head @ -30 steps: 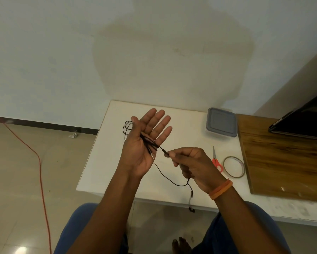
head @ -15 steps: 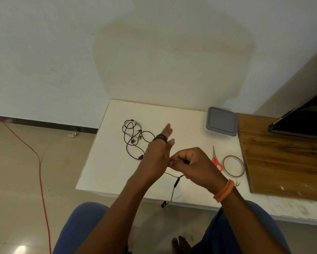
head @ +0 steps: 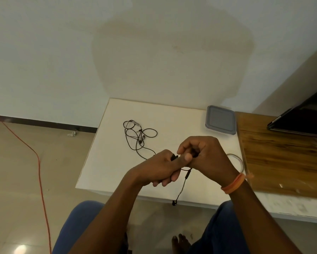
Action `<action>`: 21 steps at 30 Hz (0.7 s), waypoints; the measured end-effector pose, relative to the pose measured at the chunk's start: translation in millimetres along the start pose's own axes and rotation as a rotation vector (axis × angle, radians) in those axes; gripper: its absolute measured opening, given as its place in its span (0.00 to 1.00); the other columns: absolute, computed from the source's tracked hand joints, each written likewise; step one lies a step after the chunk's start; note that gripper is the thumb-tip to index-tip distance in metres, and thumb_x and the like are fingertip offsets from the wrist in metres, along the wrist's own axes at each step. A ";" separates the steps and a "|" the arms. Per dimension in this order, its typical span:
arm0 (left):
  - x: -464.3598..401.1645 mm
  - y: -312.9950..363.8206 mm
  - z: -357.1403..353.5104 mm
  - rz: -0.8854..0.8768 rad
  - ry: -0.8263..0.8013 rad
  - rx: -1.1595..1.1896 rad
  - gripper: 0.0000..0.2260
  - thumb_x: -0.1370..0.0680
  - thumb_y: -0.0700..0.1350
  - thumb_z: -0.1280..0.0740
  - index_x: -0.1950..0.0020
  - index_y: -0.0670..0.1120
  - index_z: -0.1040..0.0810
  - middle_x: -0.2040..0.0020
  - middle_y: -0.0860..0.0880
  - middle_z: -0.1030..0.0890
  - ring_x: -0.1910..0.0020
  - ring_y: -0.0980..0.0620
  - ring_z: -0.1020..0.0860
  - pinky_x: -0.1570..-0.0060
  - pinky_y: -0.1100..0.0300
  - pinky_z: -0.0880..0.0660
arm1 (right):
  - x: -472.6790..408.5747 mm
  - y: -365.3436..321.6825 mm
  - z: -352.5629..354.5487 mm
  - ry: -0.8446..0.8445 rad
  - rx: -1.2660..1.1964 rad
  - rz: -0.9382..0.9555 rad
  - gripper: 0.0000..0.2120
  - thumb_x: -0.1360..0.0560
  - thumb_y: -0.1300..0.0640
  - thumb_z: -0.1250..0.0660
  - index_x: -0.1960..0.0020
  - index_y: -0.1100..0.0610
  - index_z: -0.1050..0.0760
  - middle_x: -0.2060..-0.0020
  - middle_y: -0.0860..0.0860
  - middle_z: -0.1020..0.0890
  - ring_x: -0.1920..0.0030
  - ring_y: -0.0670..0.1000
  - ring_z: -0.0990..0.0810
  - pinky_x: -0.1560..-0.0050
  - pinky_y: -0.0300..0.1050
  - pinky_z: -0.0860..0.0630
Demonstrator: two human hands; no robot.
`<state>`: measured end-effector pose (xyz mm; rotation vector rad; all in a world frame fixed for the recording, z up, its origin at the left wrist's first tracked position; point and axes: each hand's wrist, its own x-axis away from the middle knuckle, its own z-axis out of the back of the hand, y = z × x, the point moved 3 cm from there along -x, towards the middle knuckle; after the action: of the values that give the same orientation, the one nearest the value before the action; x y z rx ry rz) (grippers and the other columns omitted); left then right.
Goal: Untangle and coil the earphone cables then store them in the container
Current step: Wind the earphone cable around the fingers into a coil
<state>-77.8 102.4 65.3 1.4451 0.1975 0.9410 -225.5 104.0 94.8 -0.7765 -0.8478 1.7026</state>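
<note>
My left hand (head: pixel 161 169) is turned palm down over the white table (head: pixel 108 162), with a black earphone cable (head: pixel 186 177) wound over its fingers. My right hand (head: pixel 203 154) pinches that cable just above the left fingers. The cable's free end hangs below the hands with an inline remote and an earbud (head: pixel 174 202) at the table's front edge. A second tangled black earphone set (head: pixel 137 136) lies on the table behind my left hand. The grey lidded container (head: pixel 221 119) sits at the table's back right.
A thin ring (head: pixel 236 158) lies on the table, partly hidden by my right wrist. A wooden board (head: pixel 282 153) adjoins the table's right side, with a dark screen (head: pixel 304 116) behind it. An orange cord (head: pixel 38 162) runs across the floor at left.
My left hand turned from palm up to palm down, uncovering the tangled set behind it. My right hand rose over the left fingers with the cable, and the dangling end swung.
</note>
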 end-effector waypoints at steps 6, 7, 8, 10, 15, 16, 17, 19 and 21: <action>7.7 -5.7 8.4 0.012 -0.227 0.165 0.28 0.24 0.67 0.40 0.74 0.47 0.28 0.82 0.48 0.31 0.86 0.55 0.40 0.83 0.67 0.45 | -0.2 18.1 -10.5 -0.025 -0.299 -0.163 0.13 0.37 0.53 0.21 0.61 0.60 0.19 0.71 0.52 0.21 0.73 0.49 0.25 0.72 0.41 0.25; 7.0 -8.8 10.0 0.002 -0.228 0.196 0.28 0.26 0.68 0.38 0.75 0.48 0.28 0.82 0.48 0.32 0.86 0.56 0.40 0.83 0.66 0.47 | -0.5 20.3 -15.5 -0.054 -0.386 -0.189 0.13 0.37 0.53 0.22 0.60 0.61 0.19 0.69 0.54 0.19 0.71 0.51 0.24 0.70 0.42 0.25; 7.6 -9.5 10.9 -0.009 -0.231 0.244 0.28 0.29 0.69 0.36 0.75 0.48 0.28 0.82 0.49 0.32 0.87 0.56 0.39 0.82 0.65 0.48 | -0.6 21.1 -22.3 -0.086 -0.501 -0.218 0.12 0.34 0.54 0.23 0.59 0.62 0.19 0.67 0.57 0.19 0.69 0.53 0.22 0.67 0.43 0.24; 9.2 -13.8 17.6 -0.005 -0.210 0.428 0.27 0.31 0.70 0.32 0.76 0.48 0.27 0.83 0.50 0.33 0.88 0.58 0.38 0.83 0.67 0.49 | 0.7 21.2 -37.6 -0.134 -0.671 -0.299 0.14 0.27 0.53 0.28 0.55 0.66 0.20 0.63 0.62 0.18 0.62 0.56 0.19 0.58 0.47 0.22; 11.5 -27.0 45.2 -0.068 -0.096 0.972 0.25 0.24 0.63 0.36 0.73 0.46 0.29 0.83 0.50 0.33 0.89 0.58 0.37 0.84 0.74 0.47 | 4.4 13.2 -58.5 -0.299 -0.711 -0.452 0.20 0.23 0.49 0.38 0.50 0.66 0.22 0.64 0.57 0.20 0.58 0.60 0.18 0.48 0.55 0.19; 10.4 -28.5 47.3 -0.062 -0.015 1.009 0.26 0.23 0.63 0.38 0.73 0.46 0.30 0.83 0.50 0.34 0.89 0.57 0.38 0.84 0.73 0.48 | 3.7 10.6 -58.6 -0.293 -0.737 -0.441 0.18 0.22 0.50 0.38 0.49 0.66 0.22 0.65 0.56 0.22 0.60 0.59 0.19 0.49 0.57 0.19; 7.4 -32.2 49.0 -0.061 0.068 1.041 0.25 0.23 0.63 0.40 0.73 0.46 0.30 0.83 0.51 0.35 0.89 0.57 0.38 0.84 0.72 0.48 | 2.5 8.5 -57.9 -0.278 -0.759 -0.426 0.16 0.22 0.52 0.38 0.47 0.65 0.22 0.66 0.56 0.24 0.63 0.57 0.20 0.49 0.59 0.20; 4.4 -31.8 48.6 -0.099 0.142 1.145 0.25 0.22 0.62 0.43 0.71 0.47 0.28 0.82 0.52 0.33 0.89 0.58 0.37 0.84 0.70 0.49 | -0.2 5.1 -57.3 -0.255 -0.788 -0.401 0.15 0.22 0.55 0.37 0.44 0.66 0.22 0.67 0.55 0.26 0.68 0.52 0.24 0.51 0.59 0.19; 0.5 -28.0 46.7 -0.161 0.166 1.273 0.24 0.22 0.61 0.43 0.70 0.48 0.24 0.81 0.53 0.30 0.87 0.58 0.34 0.85 0.68 0.47 | -2.8 3.8 -56.3 -0.225 -0.784 -0.382 0.14 0.21 0.57 0.38 0.44 0.66 0.23 0.69 0.55 0.27 0.73 0.50 0.29 0.53 0.56 0.19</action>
<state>-35.9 71.9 48.8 2.4291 1.1754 0.7965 -180.3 109.8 61.4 -0.8588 -1.7491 1.1060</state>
